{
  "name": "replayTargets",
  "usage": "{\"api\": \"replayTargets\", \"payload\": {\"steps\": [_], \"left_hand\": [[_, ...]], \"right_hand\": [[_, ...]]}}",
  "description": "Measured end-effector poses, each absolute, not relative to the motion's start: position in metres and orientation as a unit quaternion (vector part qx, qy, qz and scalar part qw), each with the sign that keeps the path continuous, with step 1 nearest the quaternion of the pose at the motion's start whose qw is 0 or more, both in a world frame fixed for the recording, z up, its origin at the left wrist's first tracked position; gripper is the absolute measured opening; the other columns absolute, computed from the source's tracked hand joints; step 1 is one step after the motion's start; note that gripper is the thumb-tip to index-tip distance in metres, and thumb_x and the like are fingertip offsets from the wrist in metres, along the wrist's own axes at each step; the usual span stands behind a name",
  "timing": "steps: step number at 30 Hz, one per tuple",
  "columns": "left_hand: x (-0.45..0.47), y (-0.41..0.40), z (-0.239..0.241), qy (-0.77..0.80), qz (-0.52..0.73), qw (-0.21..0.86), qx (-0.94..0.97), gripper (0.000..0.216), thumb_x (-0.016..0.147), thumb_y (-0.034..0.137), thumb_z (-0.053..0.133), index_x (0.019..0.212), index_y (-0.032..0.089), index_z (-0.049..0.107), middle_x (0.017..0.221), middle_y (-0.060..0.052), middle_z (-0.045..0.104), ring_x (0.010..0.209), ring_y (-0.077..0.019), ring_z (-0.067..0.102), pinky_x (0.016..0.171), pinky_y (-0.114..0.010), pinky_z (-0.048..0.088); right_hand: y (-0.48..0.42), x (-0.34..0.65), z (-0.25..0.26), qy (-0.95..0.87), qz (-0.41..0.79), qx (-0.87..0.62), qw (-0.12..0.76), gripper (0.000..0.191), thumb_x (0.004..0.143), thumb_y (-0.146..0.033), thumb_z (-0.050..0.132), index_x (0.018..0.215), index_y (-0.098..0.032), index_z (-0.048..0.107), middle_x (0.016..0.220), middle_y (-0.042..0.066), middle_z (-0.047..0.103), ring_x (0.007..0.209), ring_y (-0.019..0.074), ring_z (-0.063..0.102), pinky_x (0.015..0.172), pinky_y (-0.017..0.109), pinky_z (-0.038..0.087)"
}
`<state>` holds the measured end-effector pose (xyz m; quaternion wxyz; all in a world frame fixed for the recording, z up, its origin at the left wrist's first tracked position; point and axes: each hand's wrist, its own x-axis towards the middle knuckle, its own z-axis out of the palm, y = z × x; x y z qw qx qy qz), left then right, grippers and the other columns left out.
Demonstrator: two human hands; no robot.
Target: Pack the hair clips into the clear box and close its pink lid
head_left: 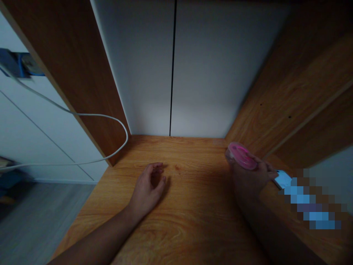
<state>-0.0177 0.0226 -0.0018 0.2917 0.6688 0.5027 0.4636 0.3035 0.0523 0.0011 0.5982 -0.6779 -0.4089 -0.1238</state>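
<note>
Two bare forearms come in from the near edge of the desk (193, 221). Well to the left of the pink disc (242, 156), the left hand (149, 187) lies on the wood, fingers loosely curled and holding nothing; it seems simply parked there, perhaps as a steadying rest. The right hand (249, 178) is closed around the pink disc from beneath, holding it above the desk with its flat face tilted up toward the camera (likely so the top can be looked at). Just right of the disc, partly behind that hand, a lit phone (283, 179) lies flat, within easy reach. Beyond the disc rises a wooden side panel (298, 99), and behind and to the left of it the white back panels (209, 73) meet at a dark seam. Far left of the disc a white cable (91, 115) loops in mid-air. No brand, label or writing can be read on the disc or the phone; the light is too dim.
</note>
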Motion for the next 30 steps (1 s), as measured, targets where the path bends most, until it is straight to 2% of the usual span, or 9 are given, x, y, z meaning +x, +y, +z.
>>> {"api": "replayTargets", "payload": {"steps": [3, 6, 8, 11, 13, 15, 18, 21, 30], "left_hand": [[-0.017, 0.023, -0.002, 0.499, 0.468, 0.290, 0.669, 0.032, 0.087, 0.024, 0.062, 0.117, 0.019, 0.054, 0.109, -0.009, 0.067, 0.099, -0.0204, 0.065, 0.092, -0.039, 0.052], [-0.016, 0.022, 0.002, 0.501, 0.464, 0.281, 0.674, 0.023, 0.085, 0.023, 0.062, 0.106, 0.019, 0.053, 0.095, -0.005, 0.065, 0.087, -0.0174, 0.063, 0.082, -0.032, 0.051], [-0.016, 0.021, 0.004, 0.519, 0.444, 0.251, 0.686, 0.016, 0.083, 0.025, 0.064, 0.091, 0.020, 0.051, 0.080, 0.000, 0.059, 0.073, -0.0145, 0.057, 0.070, -0.026, 0.048], [-0.018, 0.018, 0.003, 0.532, 0.384, 0.199, 0.728, 0.028, 0.084, 0.026, 0.060, 0.070, 0.022, 0.036, 0.062, 0.006, 0.041, 0.056, -0.0109, 0.042, 0.055, -0.022, 0.035], [-0.019, 0.017, 0.001, 0.505, 0.336, 0.196, 0.770, 0.034, 0.084, 0.019, 0.052, 0.062, 0.022, 0.027, 0.055, 0.007, 0.031, 0.050, -0.0095, 0.033, 0.051, -0.022, 0.026], [-0.019, 0.016, 0.000, 0.456, 0.291, 0.212, 0.814, 0.034, 0.078, 0.010, 0.049, 0.057, 0.020, 0.024, 0.051, 0.007, 0.027, 0.047, -0.0090, 0.028, 0.050, -0.023, 0.022], [-0.018, 0.013, 0.002, 0.378, 0.228, 0.222, 0.869, 0.024, 0.068, 0.006, 0.051, 0.054, 0.017, 0.036, 0.052, 0.005, 0.040, 0.050, -0.0100, 0.035, 0.053, -0.025, 0.022], [-0.017, 0.012, 0.007, 0.356, 0.154, 0.177, 0.905, 0.018, 0.071, 0.006, 0.050, 0.060, 0.018, 0.044, 0.060, 0.003, 0.052, 0.057, -0.0128, 0.045, 0.056, -0.027, 0.024], [-0.018, 0.012, 0.008, 0.361, 0.121, 0.127, 0.916, 0.018, 0.076, 0.006, 0.048, 0.063, 0.019, 0.045, 0.064, 0.001, 0.059, 0.061, -0.0149, 0.054, 0.058, -0.027, 0.029]], "right_hand": [[0.042, 0.291, 0.016, -0.423, -0.192, -0.641, 0.611, 0.041, 0.076, -0.041, 0.075, 0.104, -0.016, 0.060, 0.132, 0.017, 0.033, 0.123, 0.0365, 0.040, 0.100, 0.053, 0.042], [0.031, 0.275, 0.024, -0.533, -0.172, -0.575, 0.596, 0.027, 0.081, -0.033, 0.071, 0.100, -0.018, 0.061, 0.122, 0.014, 0.048, 0.122, 0.0333, 0.046, 0.099, 0.052, 0.042], [0.023, 0.263, 0.025, -0.608, -0.122, -0.545, 0.564, 0.020, 0.084, -0.032, 0.068, 0.097, -0.020, 0.060, 0.102, 0.007, 0.058, 0.097, 0.0247, 0.058, 0.085, 0.043, 0.050], [0.014, 0.249, 0.023, -0.726, -0.005, -0.500, 0.472, 0.008, 0.088, -0.028, 0.061, 0.091, -0.021, 0.059, 0.073, -0.001, 0.058, 0.062, 0.0141, 0.055, 0.058, 0.027, 0.046], [0.009, 0.242, 0.021, -0.805, 0.081, -0.472, 0.351, 0.017, 0.090, -0.028, 0.057, 0.075, -0.020, 0.056, 0.065, -0.002, 0.056, 0.056, 0.0122, 0.051, 0.054, 0.024, 0.040], [0.006, 0.238, 0.020, -0.848, 0.139, -0.452, 0.237, 0.027, 0.091, -0.029, 0.055, 0.066, -0.019, 0.051, 0.063, -0.002, 0.055, 0.056, 0.0117, 0.049, 0.055, 0.025, 0.036], [0.004, 0.235, 0.018, -0.862, 0.165, -0.445, 0.177, 0.029, 0.088, -0.026, 0.056, 0.062, -0.019, 0.048, 0.060, -0.002, 0.053, 0.055, 0.0107, 0.045, 0.055, 0.025, 0.031], [0.005, 0.235, 0.018, -0.859, 0.172, -0.452, 0.170, 0.027, 0.088, -0.025, 0.056, 0.062, -0.018, 0.049, 0.061, -0.002, 0.054, 0.055, 0.0107, 0.045, 0.055, 0.025, 0.029], [0.006, 0.237, 0.015, -0.853, 0.182, -0.453, 0.182, 0.026, 0.090, -0.028, 0.057, 0.066, -0.018, 0.054, 0.063, -0.001, 0.059, 0.056, 0.0116, 0.050, 0.054, 0.024, 0.032]]}}
